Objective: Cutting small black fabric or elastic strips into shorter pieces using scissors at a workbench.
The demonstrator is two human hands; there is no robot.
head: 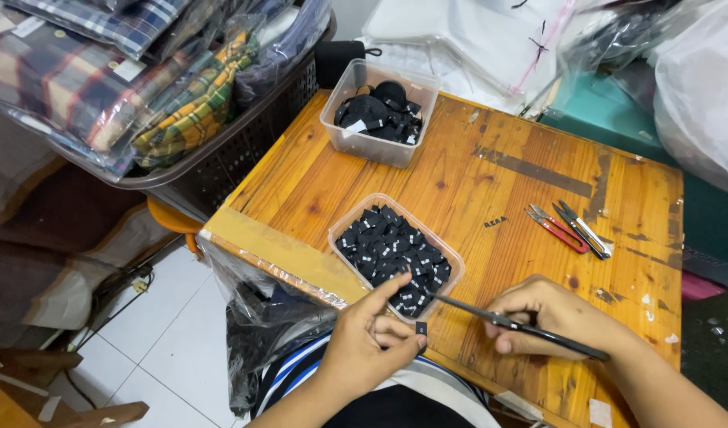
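Head view: left fingers (pixel 396 337) pinching half-hidden small black label (pixel 421 327), right fingers (pixel 513 333) around long dark blade (pixel 522 326), handle concealed.

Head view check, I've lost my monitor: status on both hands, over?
Left hand pinching a small black label. Right hand gripping long black scissors, tips at the near tub of labels. Nothing between hands and tub.

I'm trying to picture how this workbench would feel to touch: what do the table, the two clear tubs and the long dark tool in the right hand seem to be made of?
The orange-brown table looks like varnished wood: visible grain, worn dark patches. The two clear rectangular tubs, near and far, look like thin glossy plastic, see-through with rounded rims. The long dark tool in the right hand is probably metal: slim, with a slight sheen.
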